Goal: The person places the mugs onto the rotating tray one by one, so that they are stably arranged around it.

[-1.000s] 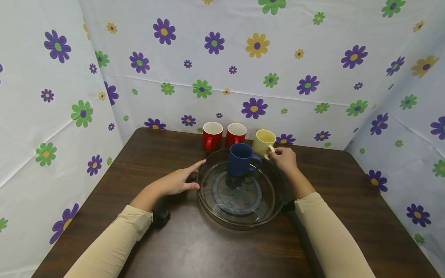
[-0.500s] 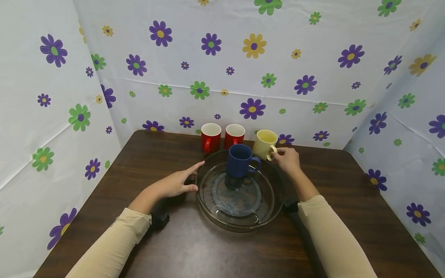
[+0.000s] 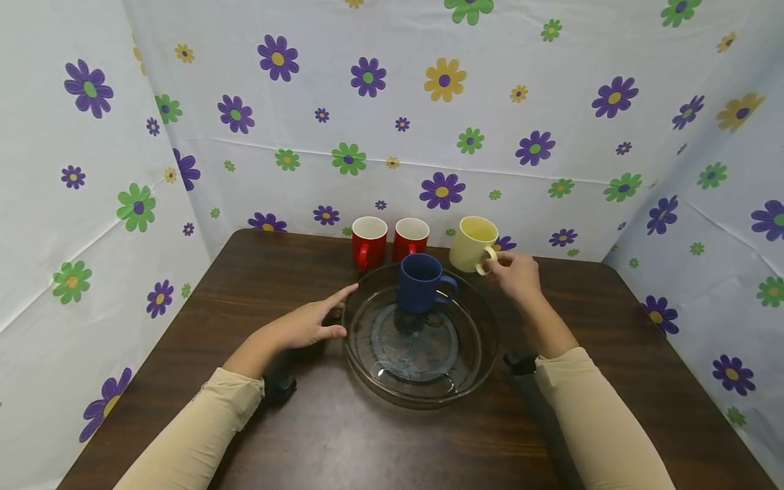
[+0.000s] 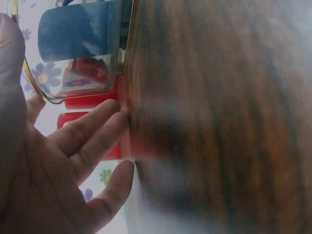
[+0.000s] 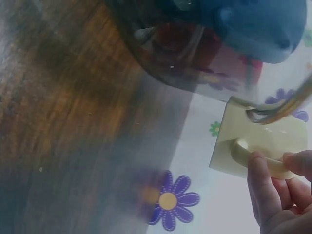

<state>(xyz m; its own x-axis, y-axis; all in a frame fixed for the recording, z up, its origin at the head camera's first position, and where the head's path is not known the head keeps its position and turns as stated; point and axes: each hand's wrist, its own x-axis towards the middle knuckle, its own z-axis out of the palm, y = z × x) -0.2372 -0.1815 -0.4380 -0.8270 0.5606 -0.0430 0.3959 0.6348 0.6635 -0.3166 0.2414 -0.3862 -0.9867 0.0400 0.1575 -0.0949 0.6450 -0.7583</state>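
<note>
My right hand point(image 3: 516, 275) pinches the handle of a yellow mug point(image 3: 473, 243) behind the right part of a round clear glass dish point(image 3: 367, 381). In the right wrist view, thumb and fingers close on the handle, and the yellow mug point(image 5: 263, 134) shows a gap between its base and the table. Inside the dish, toward its back, a blue mug point(image 3: 419, 284) stands upright with its handle to the right. My left hand point(image 3: 306, 323) rests at the dish's left rim, fingers spread and fairly straight; the left wrist view shows this hand point(image 4: 73, 161) beside the glass wall.
Two red mugs with white insides, a left one point(image 3: 369, 241) and a right one point(image 3: 411, 238), stand behind the dish near the back edge. The dark wood table point(image 3: 294, 435) meets a flower-printed white cloth point(image 3: 275, 184) at the back and sides.
The yellow mug has risen and shifted slightly right and away from the dish, held in my right hand. My left hand, the dish and the other mugs keep their places.
</note>
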